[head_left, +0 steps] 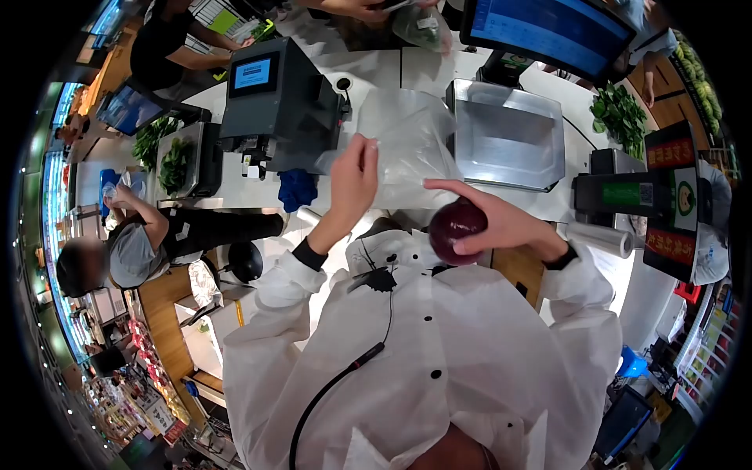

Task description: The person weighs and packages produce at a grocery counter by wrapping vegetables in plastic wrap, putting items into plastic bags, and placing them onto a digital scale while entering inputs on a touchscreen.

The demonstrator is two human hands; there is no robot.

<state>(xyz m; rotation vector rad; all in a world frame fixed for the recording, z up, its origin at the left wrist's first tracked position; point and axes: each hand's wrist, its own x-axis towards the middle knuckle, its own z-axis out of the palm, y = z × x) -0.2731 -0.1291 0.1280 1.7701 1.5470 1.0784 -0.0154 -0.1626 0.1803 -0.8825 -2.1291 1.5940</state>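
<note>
My left hand (354, 182) is closed in a pinch on a clear plastic bag (407, 129), which spreads over the white counter in front of me. In my right hand (501, 218) is a round, glossy, dark purple vegetable (456, 230), its exact kind unclear. The thumb and fingers wrap around it, while the index finger stretches toward the bag. The vegetable is outside the bag, close to my chest. Just beyond the bag on the right lies a scale with a metal tray (509, 135).
A dark label printer (274, 102) stands left of the bag, with a crumpled blue cloth (298, 189) below it. A monitor (548, 35) rises behind the scale. Leafy greens (619, 117) lie at the right, near a plastic roll (599, 239). Other people work at the left and across the counter.
</note>
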